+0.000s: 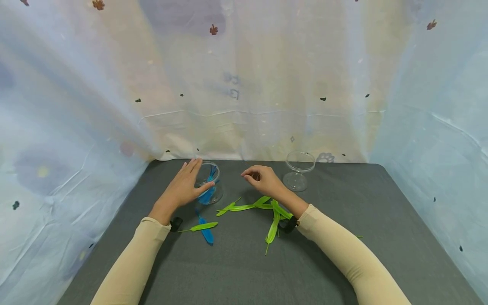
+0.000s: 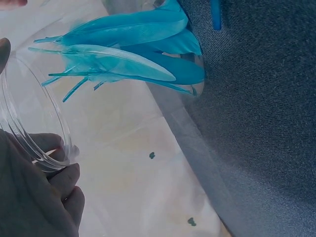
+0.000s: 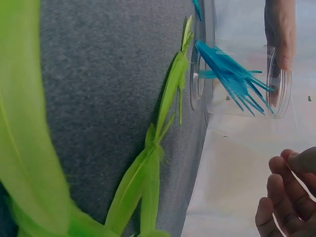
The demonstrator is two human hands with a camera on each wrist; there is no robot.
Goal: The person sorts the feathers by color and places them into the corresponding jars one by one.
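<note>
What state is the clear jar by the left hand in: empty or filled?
Partly filled: several blue feathers show through the wall of the clear jar.

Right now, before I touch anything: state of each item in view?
Left jar: upright, holding blue feathers
Blue feathers in it: bunched, quills toward the mouth
Right jar: upright, nothing visible inside
Loose blue feather: flat, crossed by a green one
Crossing green feather: lying over the blue
Other green feathers: scattered, some overlapping
Left hand: gripping left jar's rim
Right hand: raised, fingers curled, nothing visible held
</note>
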